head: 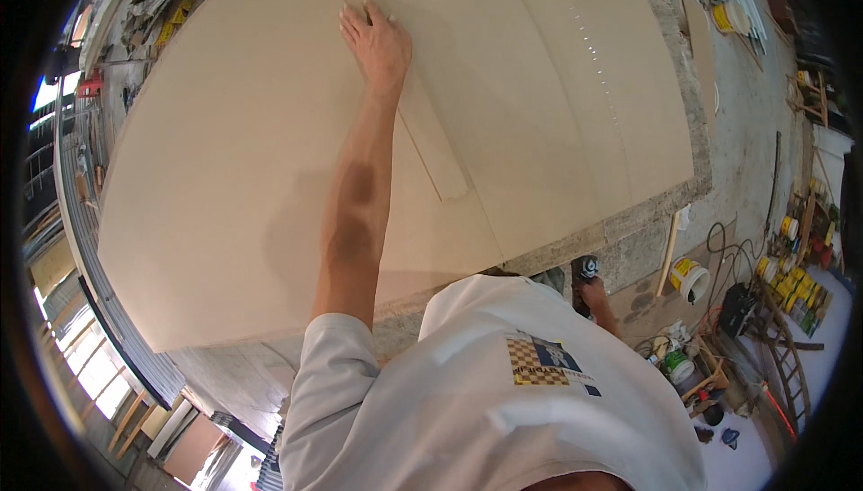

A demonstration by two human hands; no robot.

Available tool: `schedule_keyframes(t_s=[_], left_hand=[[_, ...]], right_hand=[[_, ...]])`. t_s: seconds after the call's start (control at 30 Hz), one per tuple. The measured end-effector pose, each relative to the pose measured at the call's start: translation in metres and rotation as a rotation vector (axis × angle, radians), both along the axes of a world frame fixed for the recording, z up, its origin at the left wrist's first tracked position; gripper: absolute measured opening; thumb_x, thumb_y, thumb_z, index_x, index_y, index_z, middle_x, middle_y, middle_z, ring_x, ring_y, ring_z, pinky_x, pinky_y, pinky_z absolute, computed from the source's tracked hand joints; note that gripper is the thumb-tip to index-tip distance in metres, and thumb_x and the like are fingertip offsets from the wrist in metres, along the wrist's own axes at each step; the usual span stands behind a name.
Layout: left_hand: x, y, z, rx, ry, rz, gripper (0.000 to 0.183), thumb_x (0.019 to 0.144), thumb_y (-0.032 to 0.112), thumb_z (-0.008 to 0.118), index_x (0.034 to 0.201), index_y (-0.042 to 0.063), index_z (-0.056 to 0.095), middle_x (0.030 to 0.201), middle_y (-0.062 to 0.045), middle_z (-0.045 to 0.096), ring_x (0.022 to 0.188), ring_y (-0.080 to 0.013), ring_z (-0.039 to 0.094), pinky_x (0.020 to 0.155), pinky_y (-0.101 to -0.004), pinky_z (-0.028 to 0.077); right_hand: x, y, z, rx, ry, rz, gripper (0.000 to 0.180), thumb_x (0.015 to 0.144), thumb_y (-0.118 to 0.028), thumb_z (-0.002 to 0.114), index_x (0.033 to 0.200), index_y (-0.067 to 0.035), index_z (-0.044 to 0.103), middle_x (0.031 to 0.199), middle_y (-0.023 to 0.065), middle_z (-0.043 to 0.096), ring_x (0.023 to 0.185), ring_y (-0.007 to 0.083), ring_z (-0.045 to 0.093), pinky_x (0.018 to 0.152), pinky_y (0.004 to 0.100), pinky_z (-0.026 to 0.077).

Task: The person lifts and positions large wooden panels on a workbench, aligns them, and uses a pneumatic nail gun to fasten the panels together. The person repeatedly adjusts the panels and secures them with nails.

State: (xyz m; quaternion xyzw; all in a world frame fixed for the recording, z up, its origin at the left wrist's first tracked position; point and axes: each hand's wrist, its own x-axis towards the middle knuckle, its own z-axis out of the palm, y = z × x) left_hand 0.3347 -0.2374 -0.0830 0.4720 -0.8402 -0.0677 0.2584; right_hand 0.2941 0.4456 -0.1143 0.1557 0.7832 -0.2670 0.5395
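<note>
A large pale board (222, 174), seemingly plasterboard, spreads out before me. On it lies a long narrow strip (431, 140) of similar material, running away from me at a slant. My left hand (377, 46) rests on the strip with its fingers spread near one edge; the arm is stretched far forward. Low at my right side, my right hand (594, 297) grips a black power tool (585, 275), seemingly a cordless drill. My shirt hides part of that hand and tool.
A rough grey ledge (701, 154) borders the board. A white bucket (689, 280), a wooden stick (667, 255) and cables (725, 241) lie to the right. Farther right are a ladder (785, 356) and several yellow containers (799, 292). Corrugated metal (101, 282) runs along the left.
</note>
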Motion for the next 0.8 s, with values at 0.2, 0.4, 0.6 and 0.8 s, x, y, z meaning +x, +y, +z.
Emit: schedule_keyframes(t_s=[0.2, 0.4, 0.6, 0.8], left_hand=[[0.002, 0.003, -0.005, -0.016, -0.029, 0.033, 0.053, 0.094, 0.014, 0.055, 0.139, -0.008, 0.039, 0.144, -0.035, 0.031, 0.139, -0.0503, 0.028, 0.118, -0.0538, 0.020], [0.005, 0.001, -0.007, -0.050, -0.022, 0.048, 0.052, 0.093, 0.014, 0.055, 0.137, -0.009, 0.040, 0.143, -0.036, 0.031, 0.139, -0.0513, 0.028, 0.118, -0.0540, 0.021], [0.002, 0.002, -0.004, 0.012, 0.025, 0.014, 0.051, 0.093, 0.014, 0.054, 0.136, -0.011, 0.040, 0.144, -0.037, 0.030, 0.140, -0.0527, 0.026, 0.118, -0.0542, 0.020], [0.006, 0.001, -0.005, 0.014, 0.028, 0.034, 0.055, 0.093, 0.013, 0.053, 0.140, -0.012, 0.038, 0.145, -0.039, 0.028, 0.140, -0.0528, 0.026, 0.118, -0.0546, 0.020]], right_hand=[[-0.017, -0.035, 0.147, -0.010, 0.201, 0.363, 0.015, 0.078, -0.011, 0.067, 0.088, 0.000, 0.063, 0.070, 0.0069, 0.062, 0.059, 0.0163, 0.059, 0.055, 0.0342, 0.046], [0.006, -0.225, 0.252, -0.363, 0.303, 0.644, 0.029, 0.078, -0.012, 0.066, 0.104, 0.001, 0.064, 0.081, 0.0162, 0.070, 0.076, 0.0277, 0.069, 0.069, 0.0412, 0.053], [0.044, -0.329, 0.210, -0.452, 0.348, 0.900, 0.049, 0.076, -0.014, 0.067, 0.120, 0.004, 0.056, 0.079, 0.0275, 0.067, 0.077, 0.0483, 0.064, 0.069, 0.0520, 0.053], [0.048, -0.363, 0.186, -0.406, 0.306, 0.862, 0.039, 0.079, -0.017, 0.067, 0.112, 0.002, 0.058, 0.080, 0.0279, 0.067, 0.079, 0.0478, 0.065, 0.070, 0.0532, 0.053]])
